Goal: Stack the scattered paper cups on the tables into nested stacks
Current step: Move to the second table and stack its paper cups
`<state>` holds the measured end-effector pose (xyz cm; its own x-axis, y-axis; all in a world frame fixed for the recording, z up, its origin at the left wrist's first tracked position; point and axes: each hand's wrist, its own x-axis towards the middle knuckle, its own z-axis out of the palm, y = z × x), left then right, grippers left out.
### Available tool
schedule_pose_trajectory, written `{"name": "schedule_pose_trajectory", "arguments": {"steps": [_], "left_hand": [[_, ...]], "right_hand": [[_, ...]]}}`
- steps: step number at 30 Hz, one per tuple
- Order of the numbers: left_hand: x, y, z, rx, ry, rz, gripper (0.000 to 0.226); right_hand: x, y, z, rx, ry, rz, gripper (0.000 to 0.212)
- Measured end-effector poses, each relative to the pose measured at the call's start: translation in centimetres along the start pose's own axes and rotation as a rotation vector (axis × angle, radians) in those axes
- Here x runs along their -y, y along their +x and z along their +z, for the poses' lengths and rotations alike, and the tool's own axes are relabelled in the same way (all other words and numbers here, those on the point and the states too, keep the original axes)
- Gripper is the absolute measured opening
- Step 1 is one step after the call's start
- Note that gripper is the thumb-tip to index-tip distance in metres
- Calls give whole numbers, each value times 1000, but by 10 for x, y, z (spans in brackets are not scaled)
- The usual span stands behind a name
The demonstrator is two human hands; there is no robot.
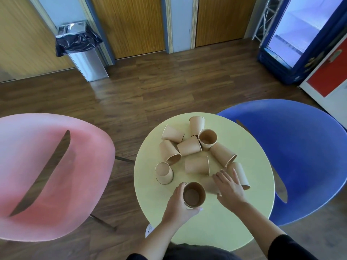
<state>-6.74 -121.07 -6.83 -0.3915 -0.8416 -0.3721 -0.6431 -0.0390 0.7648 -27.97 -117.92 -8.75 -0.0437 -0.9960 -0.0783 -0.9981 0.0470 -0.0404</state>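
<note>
Round yellow desk (244, 212): my left hand (176, 205) grips an upright cup (193, 195) nr front edge; right hand (230, 187) fingers spread, over a tipped cup (211, 184). Other cups (189, 146) clustered centre/far. Bare rim margin all round; pink chair (56, 175) left, blue chair (291, 156) right.

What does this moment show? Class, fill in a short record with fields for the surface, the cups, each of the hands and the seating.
surface: round pale yellow table
cups: brown paper cups, most lying on their sides, one upright cup at the far side, one upside-down cup at the left
left hand: grips an upright held cup
right hand: fingers straight, reaching over a lying cup
seating: pink chair left, blue chair right
</note>
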Motion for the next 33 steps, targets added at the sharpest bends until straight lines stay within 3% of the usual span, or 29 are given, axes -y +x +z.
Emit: {"name": "schedule_pose_trajectory", "arguments": {"steps": [14, 20, 26, 33], "left_hand": [[3, 6, -4, 23, 21, 40, 75], [2, 7, -6, 39, 7, 0, 73], [-3, 6, -6, 19, -18, -41, 70], [-5, 6, -9, 47, -3, -37, 77]], "right_hand": [[14, -8, -90, -160, 349, 114, 64], [36, -11, -106, -187, 466, -49, 58], [55, -9, -93, -92, 384, -185, 58], [67, -3, -85, -35, 265, -249, 71]]}}
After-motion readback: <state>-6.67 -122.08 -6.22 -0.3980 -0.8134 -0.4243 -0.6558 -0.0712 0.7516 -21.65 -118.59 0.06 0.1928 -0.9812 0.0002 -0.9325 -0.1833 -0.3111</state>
